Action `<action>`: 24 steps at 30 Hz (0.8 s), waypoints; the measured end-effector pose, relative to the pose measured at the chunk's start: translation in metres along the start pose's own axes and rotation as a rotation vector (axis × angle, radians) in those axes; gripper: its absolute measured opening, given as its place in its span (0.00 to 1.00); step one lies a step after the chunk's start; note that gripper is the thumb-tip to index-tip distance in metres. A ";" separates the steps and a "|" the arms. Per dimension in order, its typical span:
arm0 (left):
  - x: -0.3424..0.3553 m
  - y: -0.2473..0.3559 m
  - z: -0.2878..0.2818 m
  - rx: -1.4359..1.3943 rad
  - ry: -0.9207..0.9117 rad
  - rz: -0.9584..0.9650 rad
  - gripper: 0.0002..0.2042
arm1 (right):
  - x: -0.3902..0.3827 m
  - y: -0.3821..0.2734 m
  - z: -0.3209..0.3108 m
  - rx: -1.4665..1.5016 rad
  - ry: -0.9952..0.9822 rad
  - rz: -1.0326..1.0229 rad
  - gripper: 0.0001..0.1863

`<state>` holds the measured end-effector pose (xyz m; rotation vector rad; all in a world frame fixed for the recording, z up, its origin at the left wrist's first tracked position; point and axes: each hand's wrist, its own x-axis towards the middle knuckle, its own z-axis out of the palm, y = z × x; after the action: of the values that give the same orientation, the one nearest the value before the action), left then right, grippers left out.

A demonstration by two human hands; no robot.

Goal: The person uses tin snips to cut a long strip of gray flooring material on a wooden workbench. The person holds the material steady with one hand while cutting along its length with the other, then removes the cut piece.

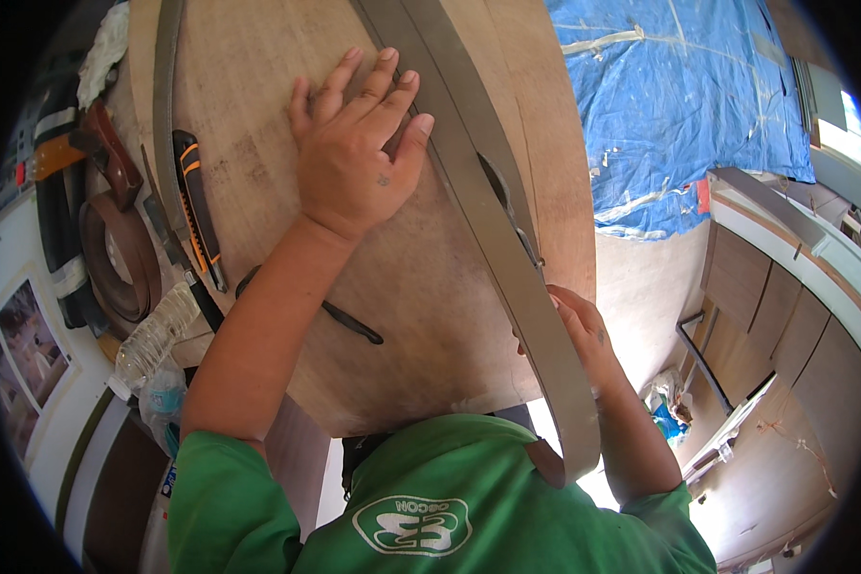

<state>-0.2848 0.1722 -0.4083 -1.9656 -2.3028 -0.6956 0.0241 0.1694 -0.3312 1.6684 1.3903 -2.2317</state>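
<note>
While the left hand [359,177] is being rested palm down on the wooden board [392,263], its fingers are being spread in a loose fan, with the thumb set apart. Just right of those fingertips, the long grey-brown strip [493,244] is being stretched across the board; whether its edge is being touched by the left thumb cannot be told. On the strip's other side, its lower stretch is being met by the right hand [588,335], which is being partly covered by it. Past the strip's left edge, a small bit of right fingertip is being exposed. Whether the strip is being pinched by the right fingers, or only being backed by them, cannot be told, as most of them are being hidden. Above the right fingers, a dark gap is being formed beside the strip; below them, its curved end is being held before the green shirt [402,469].

Left of the left fingers, an orange-and-black utility knife [194,196] is being supported by the board, with a narrow grey strip [165,105] being placed just beyond it. Below the left fingers, a slim dark tool [349,320] is being partly covered by the left forearm [263,325]. Well right of both hands' fingers, a blue sheet [689,105] is being spread.
</note>
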 end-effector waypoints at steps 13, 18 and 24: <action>0.000 0.001 0.000 0.006 -0.004 -0.003 0.19 | 0.000 0.005 -0.001 -0.006 0.022 0.035 0.25; 0.000 0.000 -0.001 0.010 -0.009 -0.008 0.19 | 0.003 -0.003 0.001 -0.044 0.020 -0.028 0.25; 0.000 0.000 0.000 0.006 -0.007 -0.004 0.19 | 0.004 -0.001 -0.001 0.018 0.031 0.059 0.24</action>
<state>-0.2851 0.1723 -0.4081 -1.9648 -2.3103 -0.6833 0.0232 0.1725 -0.3338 1.7329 1.3135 -2.2026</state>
